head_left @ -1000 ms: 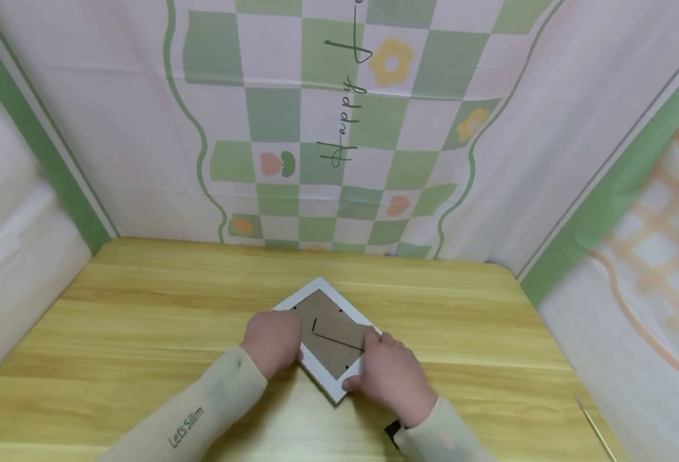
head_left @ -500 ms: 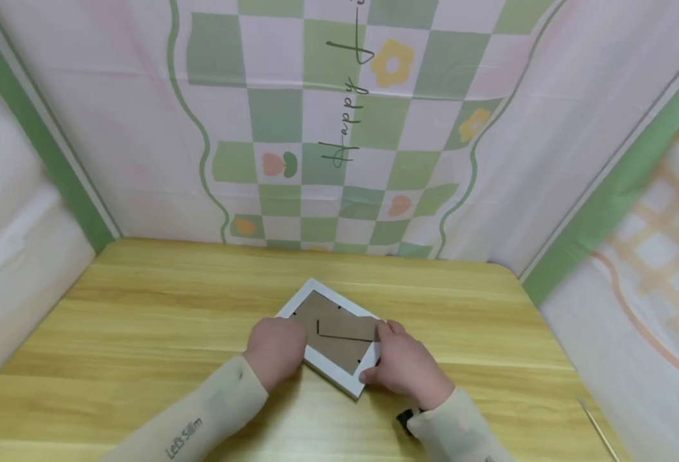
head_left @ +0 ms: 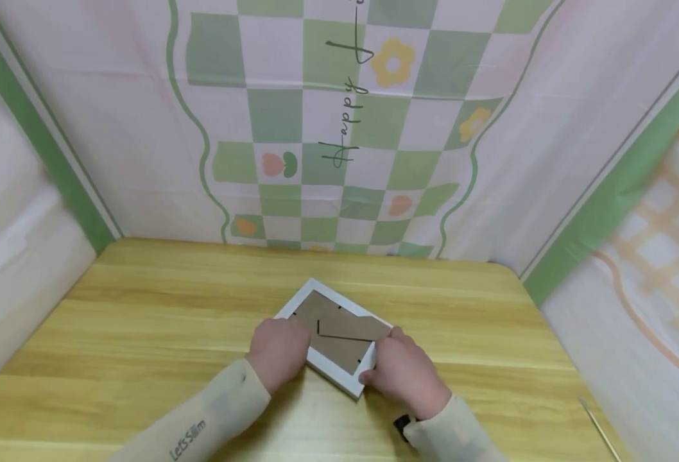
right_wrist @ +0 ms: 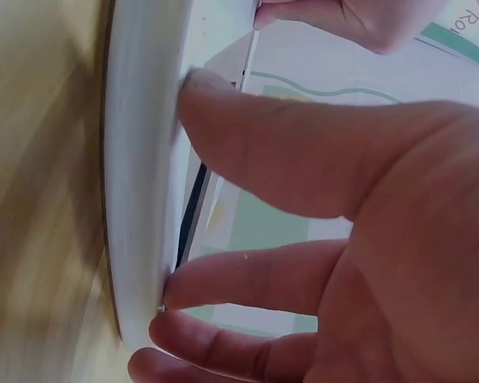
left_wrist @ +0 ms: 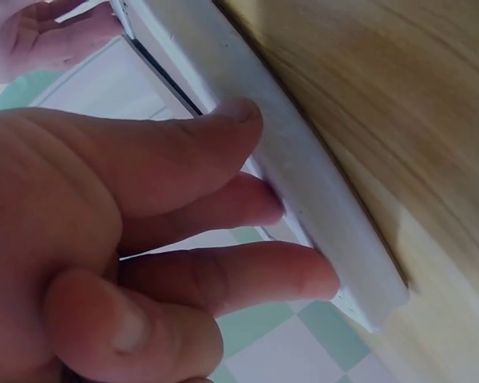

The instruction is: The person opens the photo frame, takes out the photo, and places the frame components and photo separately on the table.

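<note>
A white picture frame (head_left: 333,380) lies back side up on the table, turned at an angle. Its brown backing board (head_left: 339,350) shows several small black tabs around the edge and a dark angled line in the middle. At the frame's left side, my left hand (head_left: 280,353) holds the edge; in the left wrist view its thumb and fingertips touch the white rim (left_wrist: 303,171). My right hand (head_left: 405,372) grips the right end, thumb near the close corner. The right wrist view shows its thumb and fingers spread along the white side (right_wrist: 141,183).
The wooden table (head_left: 172,301) extends around the frame. A thin pale stick (head_left: 599,428) lies near the table's right edge. Behind stands a checked green-and-white cloth (head_left: 339,115), with more cloth hanging at both sides.
The picture frame has turned counterclockwise, its near corner shifting right. My right hand moved right with it, and its fingers have since curled in closer at the right corner. My left hand shifted slightly right.
</note>
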Available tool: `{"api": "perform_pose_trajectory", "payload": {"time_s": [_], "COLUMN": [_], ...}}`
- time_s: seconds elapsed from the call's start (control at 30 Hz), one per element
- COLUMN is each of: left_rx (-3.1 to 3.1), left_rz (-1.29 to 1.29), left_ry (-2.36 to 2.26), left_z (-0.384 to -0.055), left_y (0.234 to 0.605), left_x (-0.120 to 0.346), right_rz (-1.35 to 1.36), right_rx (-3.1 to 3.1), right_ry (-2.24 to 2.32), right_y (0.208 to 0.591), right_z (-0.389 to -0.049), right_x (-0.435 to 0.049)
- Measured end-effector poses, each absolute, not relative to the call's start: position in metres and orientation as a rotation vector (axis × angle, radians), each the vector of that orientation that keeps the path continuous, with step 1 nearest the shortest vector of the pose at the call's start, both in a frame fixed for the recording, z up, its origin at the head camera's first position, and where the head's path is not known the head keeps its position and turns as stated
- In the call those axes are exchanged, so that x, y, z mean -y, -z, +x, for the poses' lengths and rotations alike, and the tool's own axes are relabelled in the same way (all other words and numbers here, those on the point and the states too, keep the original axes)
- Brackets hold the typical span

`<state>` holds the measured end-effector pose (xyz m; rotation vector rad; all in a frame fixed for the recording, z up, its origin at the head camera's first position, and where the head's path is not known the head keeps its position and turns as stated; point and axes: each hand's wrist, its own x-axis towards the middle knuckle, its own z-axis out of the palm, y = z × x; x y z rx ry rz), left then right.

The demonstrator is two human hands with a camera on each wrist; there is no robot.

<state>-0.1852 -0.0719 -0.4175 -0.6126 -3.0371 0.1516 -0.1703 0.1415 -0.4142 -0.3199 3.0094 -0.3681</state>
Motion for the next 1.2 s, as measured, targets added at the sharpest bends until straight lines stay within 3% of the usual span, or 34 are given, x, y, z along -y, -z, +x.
{"api": "perform_pose_trajectory", "payload": {"time_s": [0.73, 1.2], "left_rx": [3.008, 3.018], "left_rz": [-0.76, -1.006], "left_ry": [-0.23, -0.17], "left_z": [-0.172, -0.16], "left_y": [0.421, 0.417], "left_x": [0.062, 0.058], "right_rz": [-0.378, -0.383], "right_rx": [-2.878, -2.803], "right_ry": [0.348, 0.384], "right_y": [0.412, 0.417], "right_z": [-0.186, -0.2], "right_x": [-0.161, -0.174]}}
